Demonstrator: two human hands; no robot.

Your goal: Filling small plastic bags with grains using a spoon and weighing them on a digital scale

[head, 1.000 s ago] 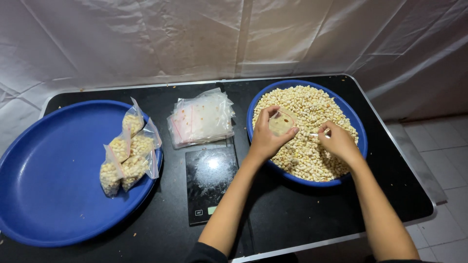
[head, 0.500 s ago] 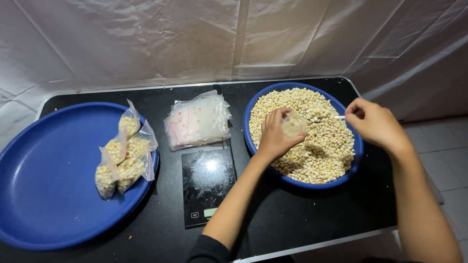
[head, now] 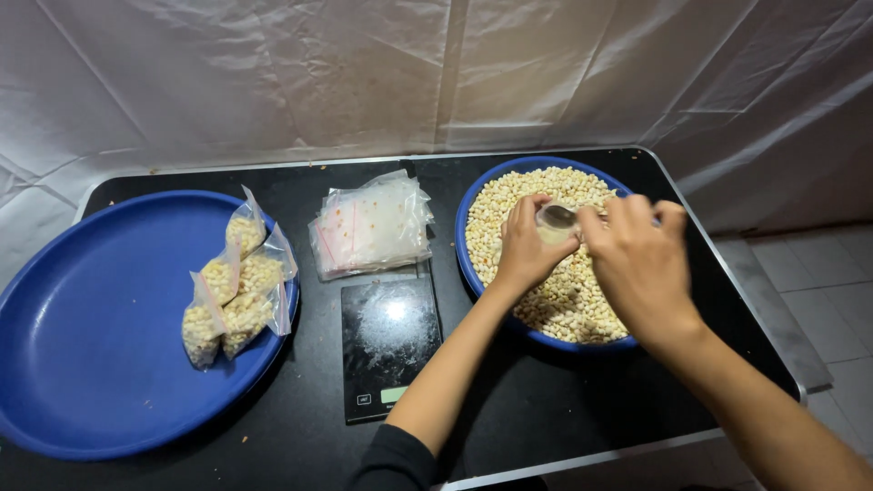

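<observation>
Two hands meet over the blue bowl (head: 473, 264) of pale kernels (head: 564, 300) at the right of the black table (head: 509, 418), seen from the head camera, the only view. The left hand (head: 527, 245) is curled around a small clear bag (head: 551, 232), fingers closed on it and holding its mouth upward just above the heap. The right hand (head: 641, 259) pinches the handle of a metal spoon (head: 556, 215), whose bowl sits right at the bag's opening. By my judgement the step in hand is spooning kernels into the bag; the next move calls for tipping the spoon cleanly into the mouth without spilling, while the left hand holds the bag open and steady.

Left of the bowl lies a black kitchen scale (head: 389, 345) with nothing on it, and behind that a stack of empty clear bags (head: 371, 225). Farther left, a large blue tray (head: 91, 345) holds several filled bags (head: 235, 286) clustered at its right edge. A white sheet (head: 273, 73) hangs behind the table.
</observation>
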